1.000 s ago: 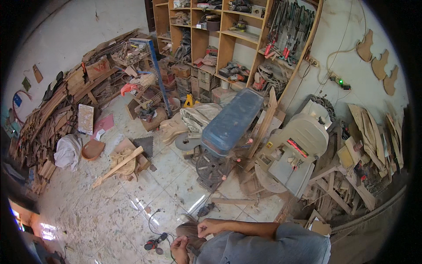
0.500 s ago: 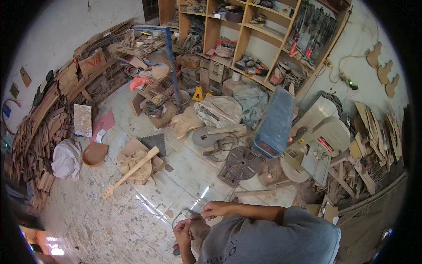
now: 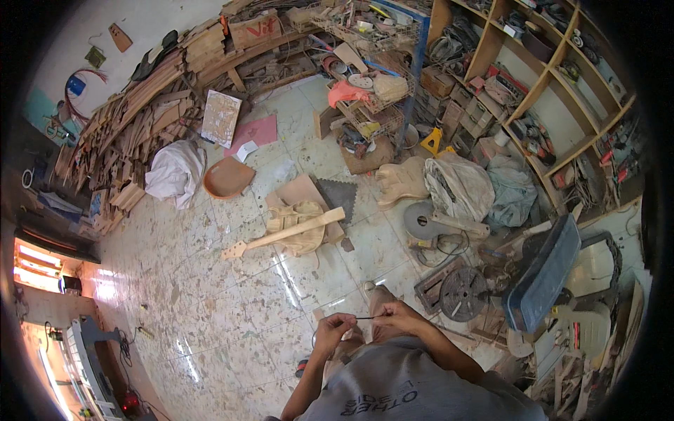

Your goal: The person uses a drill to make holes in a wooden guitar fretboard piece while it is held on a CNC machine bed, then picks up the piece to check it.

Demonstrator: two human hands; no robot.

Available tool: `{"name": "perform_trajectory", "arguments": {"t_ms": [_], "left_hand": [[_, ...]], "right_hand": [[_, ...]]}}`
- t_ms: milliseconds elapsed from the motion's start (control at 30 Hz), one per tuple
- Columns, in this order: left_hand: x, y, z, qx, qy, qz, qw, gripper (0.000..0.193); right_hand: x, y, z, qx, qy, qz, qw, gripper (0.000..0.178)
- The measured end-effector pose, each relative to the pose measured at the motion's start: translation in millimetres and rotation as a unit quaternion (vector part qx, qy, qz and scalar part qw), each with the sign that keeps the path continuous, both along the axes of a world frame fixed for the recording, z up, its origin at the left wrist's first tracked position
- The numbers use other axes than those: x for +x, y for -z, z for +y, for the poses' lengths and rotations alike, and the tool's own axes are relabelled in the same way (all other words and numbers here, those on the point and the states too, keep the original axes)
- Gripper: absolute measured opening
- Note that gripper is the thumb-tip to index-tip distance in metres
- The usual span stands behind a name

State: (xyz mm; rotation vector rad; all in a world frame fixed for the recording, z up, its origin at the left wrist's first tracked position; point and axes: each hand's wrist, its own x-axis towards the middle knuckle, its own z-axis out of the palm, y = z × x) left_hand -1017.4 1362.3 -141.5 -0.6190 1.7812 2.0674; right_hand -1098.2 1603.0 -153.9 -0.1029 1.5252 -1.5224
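My left hand [image 3: 334, 332] and my right hand [image 3: 398, 318] are held in front of my body, above my legs. Stretched between their pinched fingers is a thin dark strand [image 3: 364, 318], like a cord or wire; its exact kind is too small to make out. Ahead of the hands, on the tiled floor, a pale wooden guitar neck [image 3: 289, 231] lies slantwise across a carved wooden guitar body [image 3: 307, 243]. Beneath these is a flat brown board [image 3: 293, 191]. Neither hand touches them.
Stacked wood scraps [image 3: 168, 77] line the left wall. A terracotta-coloured dish [image 3: 229, 178] and white cloth sack [image 3: 175, 172] lie before them. To the right are a round dark metal plate [image 3: 463, 293] and a long blue-grey case [image 3: 544, 277]. Wooden shelves [image 3: 554, 84] stand at the back right.
The view has swung left, so the room has shifted right. My hands, apart before, are now level and close together, with the dark strand showing between them.
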Motion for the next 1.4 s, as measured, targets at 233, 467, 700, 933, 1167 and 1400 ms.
{"name": "perform_trajectory", "arguments": {"t_ms": [233,467,700,933,1167,1400], "left_hand": [[-83,-1,-2,-0.018,-0.13,-0.024,0.991,0.009],[-126,-4,24,-0.091,-0.097,-0.064,0.989,0.01],[-186,55,30,-0.026,-0.037,-0.065,0.997,0.017],[-261,92,21,-0.013,-0.016,-0.082,0.996,0.019],[-252,130,27,0.109,-0.196,-0.175,0.959,0.02],[-260,175,50,0.169,-0.342,-0.25,0.89,0.017]], "right_hand": [[-143,30,-33,0.015,-0.143,0.095,0.985,0.022],[-211,31,-20,0.012,-0.207,-0.079,0.975,0.03],[-244,59,18,0.133,-0.187,-0.165,0.959,0.04],[-284,74,25,0.231,-0.131,-0.18,0.947,0.04],[-333,103,-42,0.265,-0.302,-0.176,0.899,0.042],[-375,169,-75,0.228,-0.438,-0.269,0.827,0.042]]}}
